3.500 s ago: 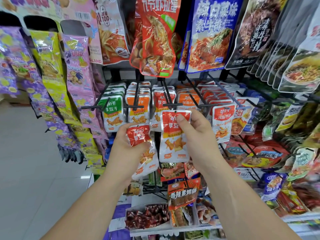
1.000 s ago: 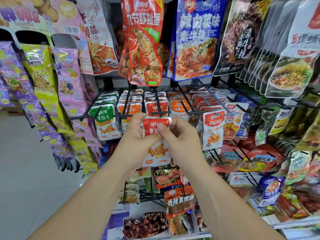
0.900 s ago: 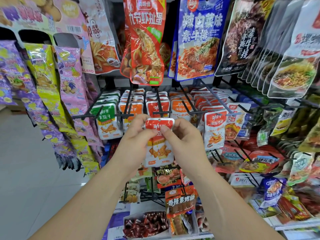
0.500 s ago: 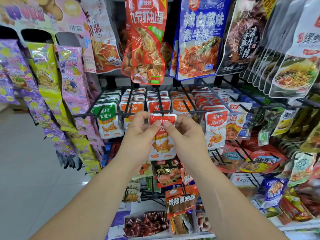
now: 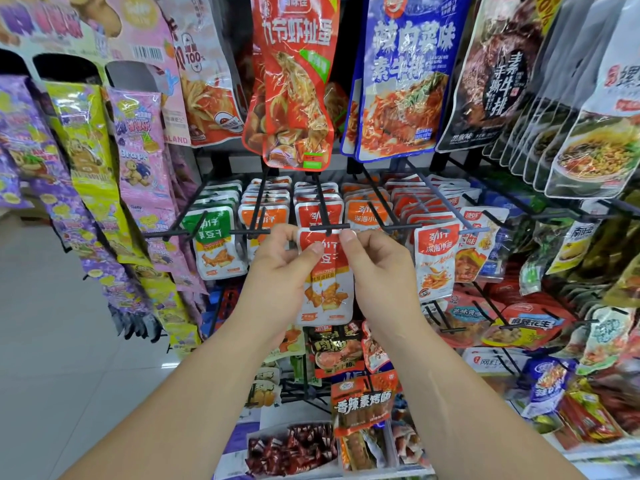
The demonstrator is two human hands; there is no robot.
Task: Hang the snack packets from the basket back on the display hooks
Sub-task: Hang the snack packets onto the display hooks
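Hands: my left hand (image 5: 277, 271) and right hand (image 5: 381, 271) pinch the packet's (image 5: 325, 296) top corners.
Packet: flat, glossy, red-and-white.
Display: thin black hook (image 5: 329, 227) at its top; hung packets (image 5: 367, 213) crowd behind.

Pale glossy floor (image 5: 52, 358) stretching away at left, catching soft, even light. Black wire rack (image 5: 304, 391) standing straight ahead, filling view from centre to right. Long strips of purple, yellow and pink sweets (image 5: 86, 174) dangling down rack's left side. Big red pouch (image 5: 294, 81) and blue pouch (image 5: 405, 74) hanging along top row, dark pouches (image 5: 491, 64) fanning out beside them at right. Clear tray of dark red wrapped sweets (image 5: 291, 448) sitting low down. White shelf edge (image 5: 588, 452) running along bottom right.
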